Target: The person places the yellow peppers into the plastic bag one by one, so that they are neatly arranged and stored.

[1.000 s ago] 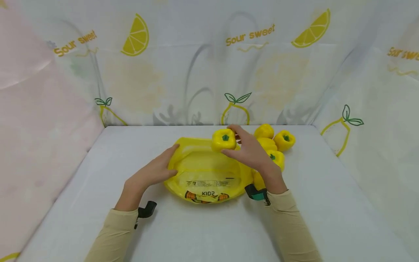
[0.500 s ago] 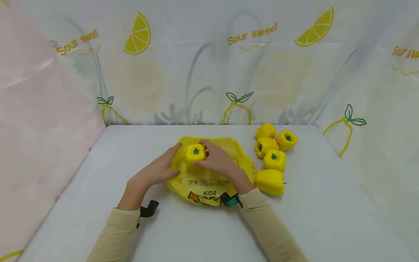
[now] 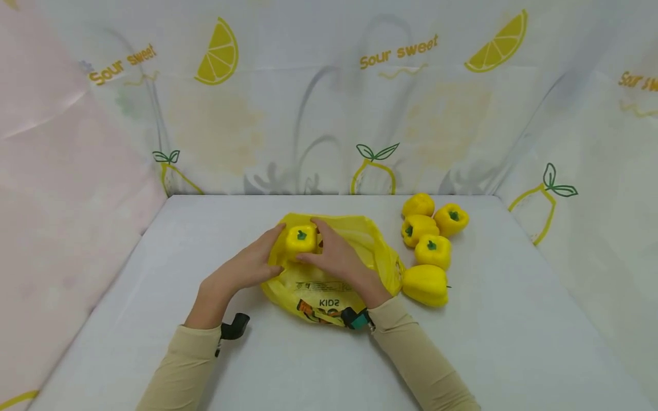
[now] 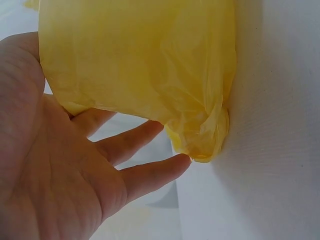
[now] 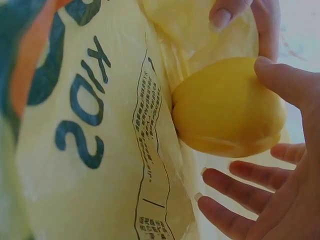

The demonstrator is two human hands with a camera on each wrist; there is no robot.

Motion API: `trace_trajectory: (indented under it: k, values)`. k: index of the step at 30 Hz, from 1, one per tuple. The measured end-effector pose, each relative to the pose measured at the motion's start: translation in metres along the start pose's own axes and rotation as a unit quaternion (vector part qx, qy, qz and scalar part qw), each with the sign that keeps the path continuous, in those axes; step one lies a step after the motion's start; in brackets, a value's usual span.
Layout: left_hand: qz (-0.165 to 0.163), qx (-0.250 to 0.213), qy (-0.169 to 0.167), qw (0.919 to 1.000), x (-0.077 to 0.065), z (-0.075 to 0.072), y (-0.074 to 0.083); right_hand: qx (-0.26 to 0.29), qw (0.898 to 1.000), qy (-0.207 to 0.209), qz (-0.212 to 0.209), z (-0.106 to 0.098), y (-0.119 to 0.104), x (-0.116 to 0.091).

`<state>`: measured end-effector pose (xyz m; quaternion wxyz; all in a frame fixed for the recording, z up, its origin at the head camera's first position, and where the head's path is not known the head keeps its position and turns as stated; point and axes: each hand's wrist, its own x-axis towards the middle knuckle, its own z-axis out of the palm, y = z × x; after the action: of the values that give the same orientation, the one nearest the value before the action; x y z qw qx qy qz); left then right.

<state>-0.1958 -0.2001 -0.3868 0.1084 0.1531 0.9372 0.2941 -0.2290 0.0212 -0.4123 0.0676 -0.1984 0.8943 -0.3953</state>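
Observation:
A yellow bell pepper [image 3: 300,242] with a green stem is pinched between thumb and index finger of my right hand [image 3: 339,260]. It sits within the mouth of a yellow plastic bag [image 3: 380,251], stem up in the head view. In the right wrist view the pepper [image 5: 227,110] is close against the bag's plastic, my other fingers spread below it. My left hand [image 3: 239,271] grips the bag's left rim. In the left wrist view several fingers of that hand [image 4: 55,170] reach under the bag [image 4: 135,55]; its thumb is hidden there.
Several yellow bell peppers [image 3: 432,251] lie in a cluster right of the bag, the nearest [image 3: 425,285] close to the bag's right edge. A white cloth covers the table [image 3: 514,319]. A lemon-printed curtain [image 3: 288,114] hangs behind it and along both sides.
My right hand has carried the bell pepper leftward and down, from above the bag's right back rim into its mouth near the left hand. The left hand has stayed at the rim.

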Motion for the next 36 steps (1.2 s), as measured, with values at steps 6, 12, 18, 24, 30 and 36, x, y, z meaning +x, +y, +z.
trace_trajectory:
  k: [6, 12, 18, 24, 30, 36]
  values:
    - [-0.003, 0.002, 0.003, 1.0, 0.0, 0.0, 0.0, -0.012, 1.0, -0.006, -0.006, -0.005, 0.0, -0.002]
    - [0.0, 0.002, 0.005, 1.0, 0.0, -0.001, 0.0, -0.037, 0.999, 0.001, -0.007, -0.024, -0.007, -0.009]
    - [0.004, 0.011, 0.004, 0.9999, 0.0, -0.001, -0.002, -0.067, 0.998, 0.006, -0.013, -0.05, -0.01, -0.019]
    - [0.007, 0.011, 0.004, 0.9999, -0.001, -0.002, -0.004, -0.068, 0.998, -0.013, -0.004, -0.067, -0.001, -0.031]
    - [0.006, 0.009, 0.001, 0.9999, -0.002, -0.003, -0.004, -0.074, 0.997, -0.005, -0.017, -0.089, 0.011, -0.041]
    - [0.008, 0.012, 0.0, 0.9999, -0.003, -0.003, -0.003, -0.054, 0.998, 0.018, -0.007, -0.112, 0.024, -0.051]
